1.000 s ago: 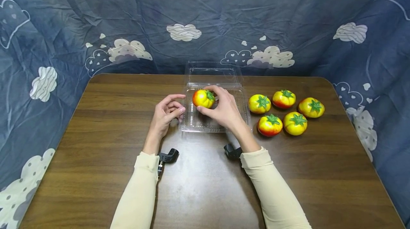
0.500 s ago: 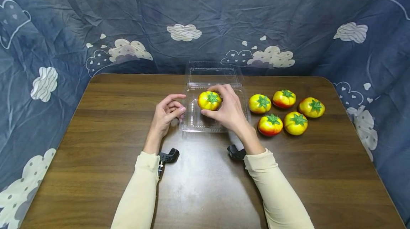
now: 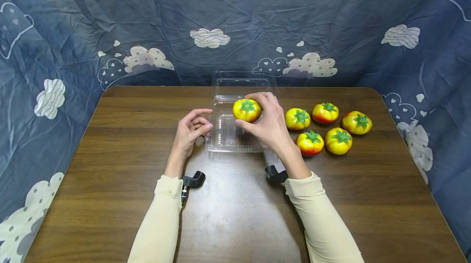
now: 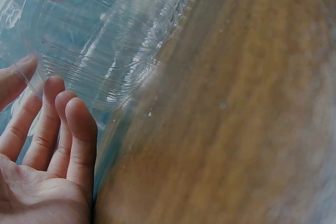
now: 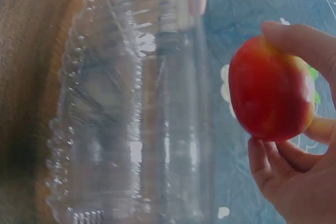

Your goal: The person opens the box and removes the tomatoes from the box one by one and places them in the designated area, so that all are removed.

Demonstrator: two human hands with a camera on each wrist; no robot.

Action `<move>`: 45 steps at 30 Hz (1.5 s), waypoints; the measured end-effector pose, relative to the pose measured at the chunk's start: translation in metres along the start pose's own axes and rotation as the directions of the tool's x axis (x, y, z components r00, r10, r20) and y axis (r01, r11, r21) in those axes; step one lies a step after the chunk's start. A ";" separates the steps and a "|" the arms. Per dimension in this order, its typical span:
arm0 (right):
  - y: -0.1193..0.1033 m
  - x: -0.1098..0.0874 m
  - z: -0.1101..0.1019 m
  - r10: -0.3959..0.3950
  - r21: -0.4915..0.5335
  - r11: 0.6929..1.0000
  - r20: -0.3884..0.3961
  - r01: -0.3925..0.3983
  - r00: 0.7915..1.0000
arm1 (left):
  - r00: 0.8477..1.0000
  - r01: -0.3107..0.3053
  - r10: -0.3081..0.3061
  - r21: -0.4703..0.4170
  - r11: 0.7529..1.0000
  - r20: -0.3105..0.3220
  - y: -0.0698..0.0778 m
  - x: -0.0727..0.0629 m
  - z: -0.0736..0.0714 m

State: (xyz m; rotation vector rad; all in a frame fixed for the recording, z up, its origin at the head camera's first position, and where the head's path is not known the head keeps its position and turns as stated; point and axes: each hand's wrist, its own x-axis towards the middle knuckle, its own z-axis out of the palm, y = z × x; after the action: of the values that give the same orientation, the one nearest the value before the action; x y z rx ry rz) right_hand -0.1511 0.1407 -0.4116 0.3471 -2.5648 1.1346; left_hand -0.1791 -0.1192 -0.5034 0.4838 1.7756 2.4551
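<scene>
My right hand [image 3: 271, 126] grips a yellow-and-red tomato [image 3: 246, 111] with a green leafy top, between thumb and fingertips. The tomato hangs above a clear plastic clamshell container [image 3: 220, 143], whose lid [image 3: 244, 85] stands open at the back. From the right wrist, the red underside of the tomato [image 5: 270, 90] shows apart from the container [image 5: 131, 129]. At the container's left edge, my left hand [image 3: 189, 134] pinches the rim. In the left wrist view, the left hand [image 4: 50, 156] has its thumb and fingers on either side of the clear edge [image 4: 79, 74].
Several more tomatoes [image 3: 338, 140] sit in a group on the brown wooden table [image 3: 121, 152], right of the container. A blue cloth [image 3: 235, 21] with cloud prints hangs behind the table. A black wrist camera [image 3: 195, 179] is strapped to the left wrist.
The right hand has moved right and slightly away from me with the tomato, which has turned so its green top faces up. The left hand stays at the container's edge.
</scene>
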 end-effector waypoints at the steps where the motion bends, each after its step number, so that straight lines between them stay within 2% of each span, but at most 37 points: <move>1: 0.000 0.000 -0.002 -0.001 -0.003 1.000 -0.003 0.001 1.000 | 1.000 0.000 0.000 -0.003 1.000 -0.001 0.000 0.000 0.000; 11: 0.010 -0.004 -0.029 0.068 -0.025 0.997 -0.002 -0.068 0.998 | 1.000 0.002 -0.002 -0.005 1.000 0.003 0.000 0.000 0.000; 20: 0.041 -0.024 -0.070 0.111 -0.112 0.987 -0.047 -0.115 0.993 | 1.000 0.005 -0.005 -0.003 1.000 0.002 0.002 0.000 -0.001; 29: 0.064 -0.037 -0.112 0.199 -0.150 0.966 -0.087 -0.211 0.976 | 1.000 -0.003 0.003 -0.006 1.000 -0.006 0.003 -0.001 -0.001; 36: 0.079 -0.043 -0.140 0.298 -0.142 0.939 -0.125 -0.314 0.946 | 1.000 -0.002 0.002 0.000 1.000 0.014 0.000 0.000 0.001; 45: 0.087 -0.050 -0.160 0.316 -0.192 0.920 -0.153 -0.342 0.936 | 1.000 0.001 -0.001 0.004 1.000 0.012 0.000 -0.001 0.000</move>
State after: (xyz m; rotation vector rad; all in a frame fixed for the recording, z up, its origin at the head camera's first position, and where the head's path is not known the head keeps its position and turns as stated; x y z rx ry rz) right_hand -0.1049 0.3226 -0.3878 -0.2093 -2.6682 0.9295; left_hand -0.1784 -0.1195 -0.5041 0.4967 1.7761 2.4428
